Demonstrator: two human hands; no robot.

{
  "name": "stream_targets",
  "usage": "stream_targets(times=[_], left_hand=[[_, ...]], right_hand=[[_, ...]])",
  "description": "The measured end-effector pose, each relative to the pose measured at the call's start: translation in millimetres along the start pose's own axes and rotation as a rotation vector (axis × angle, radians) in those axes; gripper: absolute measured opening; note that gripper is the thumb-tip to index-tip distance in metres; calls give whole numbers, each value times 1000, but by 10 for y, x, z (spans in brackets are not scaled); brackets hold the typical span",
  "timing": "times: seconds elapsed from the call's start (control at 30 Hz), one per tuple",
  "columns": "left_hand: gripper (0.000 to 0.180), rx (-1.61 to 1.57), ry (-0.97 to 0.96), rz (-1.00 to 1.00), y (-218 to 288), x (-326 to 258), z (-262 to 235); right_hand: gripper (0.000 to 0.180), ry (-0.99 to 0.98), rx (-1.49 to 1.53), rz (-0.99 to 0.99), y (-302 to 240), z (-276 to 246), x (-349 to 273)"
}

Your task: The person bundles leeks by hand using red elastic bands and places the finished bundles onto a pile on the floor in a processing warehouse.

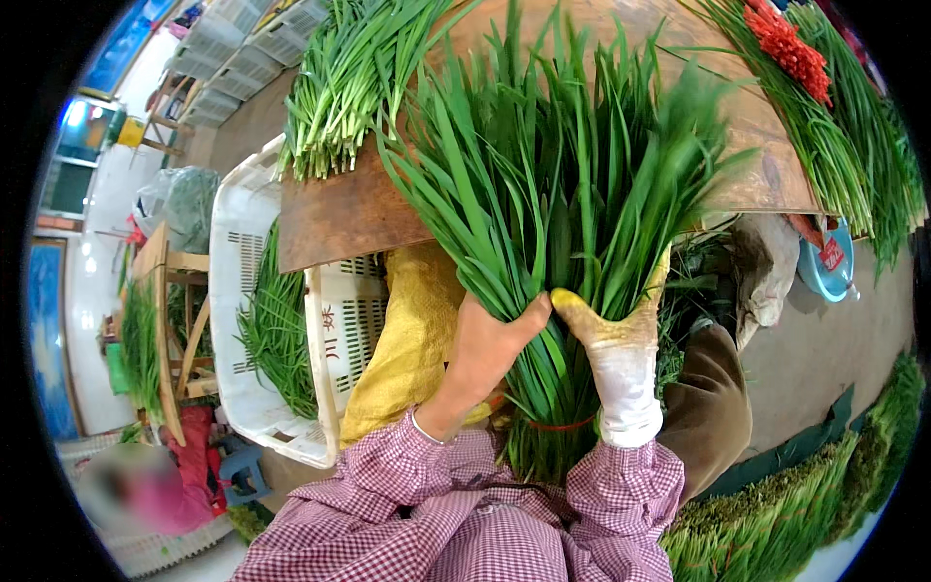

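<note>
A thick bundle of garlic chives (529,184) stands upright before me, its green leaves fanned out over the wooden tabletop. My bare left hand (493,339) is closed around its left side, thumb across the front. On the opposite side my right hand (619,354), in a white glove with yellowed fingers, grips the leaves with its thumb close to the left one. Both hands' fingers are partly hidden behind the leaves. Below them a red band (561,427) circles the stems, whose lower ends rest near my lap. Leaves at the right are blurred.
Chive piles lie on the table (339,218), at left (344,107) and right, with red ties (790,53) on top. Beside my left arm stands a white crate (325,378) holding chives. More chives (786,504) cover the lower right floor. A blue basin (824,272) sits beyond.
</note>
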State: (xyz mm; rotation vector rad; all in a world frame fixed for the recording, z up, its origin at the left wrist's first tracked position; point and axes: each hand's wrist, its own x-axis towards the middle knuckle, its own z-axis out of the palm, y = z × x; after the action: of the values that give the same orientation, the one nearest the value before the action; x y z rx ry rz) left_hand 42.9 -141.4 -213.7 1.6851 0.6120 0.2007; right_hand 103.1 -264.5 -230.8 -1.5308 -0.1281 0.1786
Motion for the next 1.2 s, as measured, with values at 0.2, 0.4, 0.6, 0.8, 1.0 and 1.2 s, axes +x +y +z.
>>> stream_targets(times=[0.2,0.4,0.6,0.8,1.0,1.2], left_hand=[[37,-283,74,-78,-42,-14,-125],[36,-299,41,-101,-61,-3,-170],[37,-331,23,-89,-55,-16,-184],[38,-428,22,-91,-70,-38,-161],[40,-465,-4,-123,-69,-59,-187],[47,-240,192,-8,-52,-122,-399]], right_hand=[[38,27,130,235,304,-250,77],[37,4,158,241,299,-277,96],[39,8,261,290,222,-267,84],[37,-12,254,375,186,-344,84],[36,-4,295,355,243,-333,81],[36,30,321,337,203,-299,30]])
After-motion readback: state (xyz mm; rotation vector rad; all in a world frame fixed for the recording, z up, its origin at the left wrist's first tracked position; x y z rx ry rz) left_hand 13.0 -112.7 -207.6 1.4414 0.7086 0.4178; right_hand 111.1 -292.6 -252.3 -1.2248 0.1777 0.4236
